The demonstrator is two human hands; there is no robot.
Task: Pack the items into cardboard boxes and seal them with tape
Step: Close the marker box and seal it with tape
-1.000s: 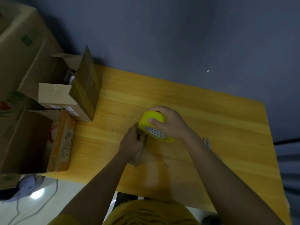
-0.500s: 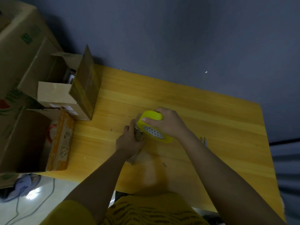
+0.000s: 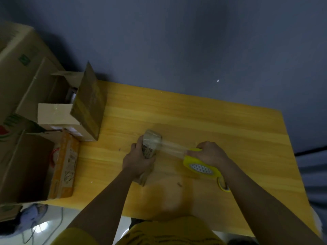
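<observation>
A small brown box [image 3: 151,145] wrapped in clear tape stands on the yellow wooden table [image 3: 194,121] near its middle. My left hand [image 3: 137,160] grips the box from the near side. My right hand [image 3: 210,154] holds a yellow tape dispenser [image 3: 200,167] to the right of the box. A strip of clear tape [image 3: 172,148] stretches from the box to the dispenser.
An open cardboard box [image 3: 77,110] with raised flaps stands at the table's left end. Nearer me an orange carton [image 3: 64,167] lies beside another open box [image 3: 26,165]. A large carton [image 3: 17,64] fills the far left. A yellow tape roll [image 3: 223,184] peeks from under my right wrist.
My right hand has pulled the dispenser away to the right, drawing out a strip of tape from the small box. My left hand still grips the box.
</observation>
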